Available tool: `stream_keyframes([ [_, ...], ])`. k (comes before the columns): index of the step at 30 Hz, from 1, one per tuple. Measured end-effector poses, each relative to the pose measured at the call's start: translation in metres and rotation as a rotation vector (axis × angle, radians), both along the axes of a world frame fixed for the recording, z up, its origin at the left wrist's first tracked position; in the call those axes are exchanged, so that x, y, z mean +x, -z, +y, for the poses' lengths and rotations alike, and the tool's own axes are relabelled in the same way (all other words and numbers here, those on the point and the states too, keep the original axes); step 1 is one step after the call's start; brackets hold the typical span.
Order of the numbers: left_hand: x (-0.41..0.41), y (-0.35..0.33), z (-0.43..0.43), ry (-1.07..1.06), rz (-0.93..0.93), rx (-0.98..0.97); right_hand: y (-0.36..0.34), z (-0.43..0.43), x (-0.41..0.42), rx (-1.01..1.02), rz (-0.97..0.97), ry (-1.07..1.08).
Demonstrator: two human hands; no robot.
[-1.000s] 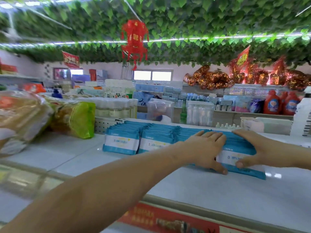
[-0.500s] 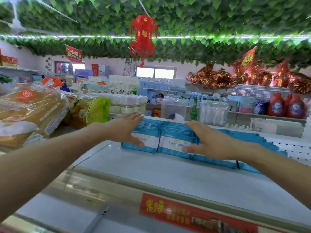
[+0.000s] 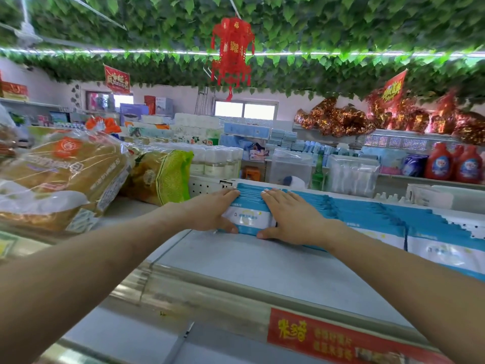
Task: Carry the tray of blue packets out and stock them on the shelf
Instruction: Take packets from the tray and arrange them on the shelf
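A row of blue-and-white packets stands upright in stacks along the white shelf top (image 3: pixel 262 266). My left hand (image 3: pixel 210 212) and my right hand (image 3: pixel 292 218) flank the leftmost stack of packets (image 3: pixel 248 219). Their fingers lie straight along its top edges and both thumbs touch the lower front of the foremost packet. More packet stacks (image 3: pixel 372 219) run to the right, up to the frame's edge (image 3: pixel 446 249). No tray is in sight.
Bagged bread (image 3: pixel 60 174) and a yellow-green bag (image 3: pixel 168 177) lie left of the packets. A white perforated divider (image 3: pixel 207 185), white bottles (image 3: pixel 215 161) and clear containers (image 3: pixel 291 166) stand behind. Red detergent bottles (image 3: pixel 441 162) sit far right. A red label strip (image 3: pixel 341 337) lines the front edge.
Both hands have shifted left along the row, from the right-hand stack past the middle ones to the leftmost stack, and now press in on it from either side.
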State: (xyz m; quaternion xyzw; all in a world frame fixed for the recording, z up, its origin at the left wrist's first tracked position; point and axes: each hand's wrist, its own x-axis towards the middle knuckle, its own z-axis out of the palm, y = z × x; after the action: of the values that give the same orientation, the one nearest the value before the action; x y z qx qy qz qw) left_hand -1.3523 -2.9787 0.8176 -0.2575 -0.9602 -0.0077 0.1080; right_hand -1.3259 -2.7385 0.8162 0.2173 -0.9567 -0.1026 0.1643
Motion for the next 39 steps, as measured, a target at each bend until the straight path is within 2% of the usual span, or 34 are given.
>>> stream_keyframes([
  [10, 0.003, 0.003, 0.009, 0.010, -0.011, 0.141, 0.002, -0.005, 0.001, -0.045, 0.001, 0.031],
  [22, 0.010, -0.001, -0.003, 0.013, -0.061, 0.135, -0.006, 0.015, 0.015, -0.059, -0.002, 0.000],
  [34, 0.038, 0.007, 0.026, 0.055, 0.164, -0.121, -0.010, 0.086, 0.065, -0.080, -0.005, 0.159],
  [36, 0.040, 0.009, 0.030, 0.021, 0.244, -0.138, -0.010, 0.093, 0.077, -0.108, -0.007, 0.178],
  [39, 0.043, 0.009, 0.034, -0.024, 0.255, -0.115, -0.011, 0.092, 0.096, -0.146, 0.007, 0.159],
])
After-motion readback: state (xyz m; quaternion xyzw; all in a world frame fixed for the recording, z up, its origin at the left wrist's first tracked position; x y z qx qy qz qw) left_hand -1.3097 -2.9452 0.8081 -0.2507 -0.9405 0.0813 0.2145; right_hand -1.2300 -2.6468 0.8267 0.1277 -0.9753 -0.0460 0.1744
